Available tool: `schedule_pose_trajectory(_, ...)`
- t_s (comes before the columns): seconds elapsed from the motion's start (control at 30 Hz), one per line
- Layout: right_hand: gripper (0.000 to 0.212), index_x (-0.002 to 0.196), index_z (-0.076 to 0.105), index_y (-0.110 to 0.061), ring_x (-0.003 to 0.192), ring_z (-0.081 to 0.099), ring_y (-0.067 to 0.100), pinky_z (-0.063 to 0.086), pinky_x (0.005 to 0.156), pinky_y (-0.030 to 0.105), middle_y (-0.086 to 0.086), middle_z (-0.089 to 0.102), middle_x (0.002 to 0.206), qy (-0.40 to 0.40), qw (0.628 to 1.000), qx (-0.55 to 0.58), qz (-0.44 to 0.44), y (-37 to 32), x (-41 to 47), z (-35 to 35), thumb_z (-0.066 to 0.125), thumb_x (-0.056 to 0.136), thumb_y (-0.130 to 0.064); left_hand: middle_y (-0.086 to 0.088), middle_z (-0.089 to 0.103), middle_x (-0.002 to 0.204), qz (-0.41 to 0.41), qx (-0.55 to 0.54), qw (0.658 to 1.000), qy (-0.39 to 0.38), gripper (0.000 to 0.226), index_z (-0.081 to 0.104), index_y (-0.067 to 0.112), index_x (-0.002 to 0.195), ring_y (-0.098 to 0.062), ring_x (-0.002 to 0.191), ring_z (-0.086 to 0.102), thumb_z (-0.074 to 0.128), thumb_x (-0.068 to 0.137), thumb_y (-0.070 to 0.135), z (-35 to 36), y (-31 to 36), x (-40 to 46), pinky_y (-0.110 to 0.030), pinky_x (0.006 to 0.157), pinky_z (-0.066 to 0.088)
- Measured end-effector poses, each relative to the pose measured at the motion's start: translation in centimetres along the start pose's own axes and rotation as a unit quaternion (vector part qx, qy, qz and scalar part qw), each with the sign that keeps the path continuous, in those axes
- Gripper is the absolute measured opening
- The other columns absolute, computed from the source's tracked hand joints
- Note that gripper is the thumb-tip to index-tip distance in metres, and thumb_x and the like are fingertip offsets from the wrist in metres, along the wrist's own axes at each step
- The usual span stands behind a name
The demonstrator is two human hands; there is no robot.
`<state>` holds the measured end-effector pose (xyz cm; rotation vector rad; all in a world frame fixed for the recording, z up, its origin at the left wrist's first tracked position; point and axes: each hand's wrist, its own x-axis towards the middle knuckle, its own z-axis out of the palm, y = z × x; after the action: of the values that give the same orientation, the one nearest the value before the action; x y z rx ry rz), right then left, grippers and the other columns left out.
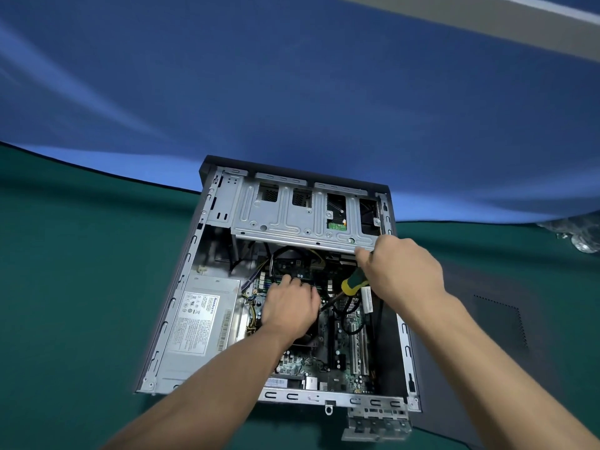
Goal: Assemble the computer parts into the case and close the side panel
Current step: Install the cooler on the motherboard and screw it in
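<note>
The open computer case (181,287) lies on its side on a green mat, with the motherboard (344,362) exposed inside. My left hand (289,306) reaches into the middle of the case and rests over the cooler area, hiding what lies under the palm. My right hand (402,271) grips a screwdriver (352,284) with a green and yellow handle, its shaft angled down and left toward the board beside my left hand. A grey power supply (198,323) fills the left of the case. The metal drive cage (298,212) spans the far end.
The dark side panel (487,323) lies flat on the mat to the right of the case. A metal bracket (376,423) sticks out at the case's near right corner. A blue cloth backdrop (292,92) rises behind. Crumpled clear plastic (578,238) sits far right.
</note>
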<state>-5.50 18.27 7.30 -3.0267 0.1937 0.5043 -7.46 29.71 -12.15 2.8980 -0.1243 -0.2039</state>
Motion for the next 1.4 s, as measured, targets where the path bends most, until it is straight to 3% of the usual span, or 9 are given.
schedule_pose_trajectory(0.13, 0.024, 0.11, 0.042, -0.017, 0.074, 0.056, 0.026, 0.048, 0.068, 0.033, 0.006, 0.06, 0.094, -0.115, 0.989, 0.086, -0.037, -0.1, 0.2, -0.4, 0.051, 0.095, -0.033, -0.005, 0.066, 0.099, -0.001, -0.001, 1.0, 0.0, 0.051, 0.067, 0.015, 0.096, -0.021, 0.096, 0.052, 0.021, 0.098, 0.035, 0.0, 0.0, 0.0, -0.036, 0.075, 0.041)
schedule_pose_trajectory(0.3, 0.028, 0.092, 0.048, -0.01, 0.074, 0.049, 0.028, 0.035, 0.058, 0.03, 0.011, 0.063, 0.1, -0.006, 1.0, -0.013, -0.016, -0.3, 0.0, -0.2, 0.041, 0.099, -0.037, -0.005, 0.066, 0.099, 0.0, -0.001, 1.0, 0.004, 0.051, 0.067, 0.015, 0.096, -0.021, 0.096, 0.053, 0.021, 0.098, 0.036, 0.2, 0.0, 0.0, -0.036, 0.075, 0.042)
schedule_pose_trajectory(0.43, 0.023, 0.106, 0.042, -0.014, 0.074, 0.059, 0.027, 0.048, 0.066, 0.033, 0.007, 0.063, 0.089, -0.098, 0.993, 0.046, -0.052, -0.4, -0.1, -0.3, 0.048, 0.096, -0.033, -0.006, 0.066, 0.099, -0.001, -0.005, 1.0, 0.004, 0.05, 0.067, 0.015, 0.095, -0.022, 0.096, 0.053, 0.021, 0.097, 0.035, 0.1, 0.0, 0.1, -0.036, 0.075, 0.041)
schedule_pose_trajectory(0.57, 0.035, 0.073, 0.042, -0.012, 0.07, 0.049, 0.027, 0.031, 0.049, 0.027, 0.006, 0.05, 0.077, -0.002, 1.0, -0.03, -0.011, -0.5, -0.2, -0.1, 0.043, 0.098, -0.036, -0.005, 0.065, 0.1, 0.0, -0.001, 1.0, 0.003, 0.05, 0.067, 0.015, 0.096, -0.022, 0.098, 0.053, 0.021, 0.098, 0.035, 0.2, -0.1, 0.1, -0.036, 0.075, 0.04)
schedule_pose_trajectory(0.7, 0.021, 0.103, 0.043, -0.015, 0.076, 0.057, 0.028, 0.05, 0.068, 0.035, 0.006, 0.06, 0.093, -0.098, 0.991, 0.083, -0.041, -0.5, 0.0, 0.0, 0.047, 0.096, -0.035, -0.006, 0.065, 0.1, -0.002, -0.003, 1.0, -0.003, 0.049, 0.066, 0.015, 0.096, -0.022, 0.097, 0.052, 0.022, 0.097, 0.034, 0.0, 0.0, 0.1, -0.036, 0.075, 0.04)
schedule_pose_trajectory(0.83, 0.029, 0.079, 0.044, -0.011, 0.074, 0.048, 0.028, 0.037, 0.059, 0.03, 0.008, 0.059, 0.092, 0.004, 1.0, -0.001, -0.022, -0.3, -0.1, 0.1, 0.043, 0.098, -0.032, -0.005, 0.066, 0.101, 0.001, -0.001, 1.0, 0.001, 0.05, 0.067, 0.015, 0.096, -0.022, 0.098, 0.052, 0.021, 0.098, 0.035, 0.0, 0.0, 0.0, -0.035, 0.076, 0.041)
schedule_pose_trajectory(0.97, 0.02, 0.106, 0.044, -0.014, 0.077, 0.058, 0.027, 0.05, 0.071, 0.035, 0.006, 0.061, 0.097, -0.089, 0.992, 0.081, -0.045, -0.1, 0.0, 0.0, 0.048, 0.096, -0.031, -0.006, 0.066, 0.101, 0.0, -0.001, 1.0, -0.002, 0.049, 0.067, 0.015, 0.096, -0.022, 0.099, 0.052, 0.022, 0.098, 0.034, -0.1, 0.0, 0.0, -0.036, 0.077, 0.041)
schedule_pose_trajectory(1.23, 0.021, 0.107, 0.041, -0.016, 0.082, 0.059, 0.029, 0.049, 0.071, 0.034, 0.007, 0.063, 0.096, -0.073, 0.994, 0.064, -0.041, -0.2, -0.4, 0.4, 0.048, 0.096, -0.033, -0.005, 0.066, 0.101, -0.001, 0.008, 1.0, -0.002, 0.048, 0.067, 0.015, 0.097, -0.022, 0.099, 0.052, 0.023, 0.098, 0.034, -0.1, 0.1, 0.0, -0.036, 0.077, 0.041)
schedule_pose_trajectory(1.4, 0.028, 0.08, 0.042, -0.015, 0.075, 0.049, 0.027, 0.035, 0.055, 0.029, 0.007, 0.057, 0.092, -0.019, 1.0, 0.017, -0.014, 0.7, -0.3, 0.2, 0.046, 0.097, -0.037, -0.006, 0.066, 0.101, -0.001, 0.008, 1.0, -0.001, 0.049, 0.067, 0.014, 0.097, -0.022, 0.099, 0.052, 0.022, 0.098, 0.034, -0.1, 0.1, -0.1, -0.036, 0.077, 0.042)
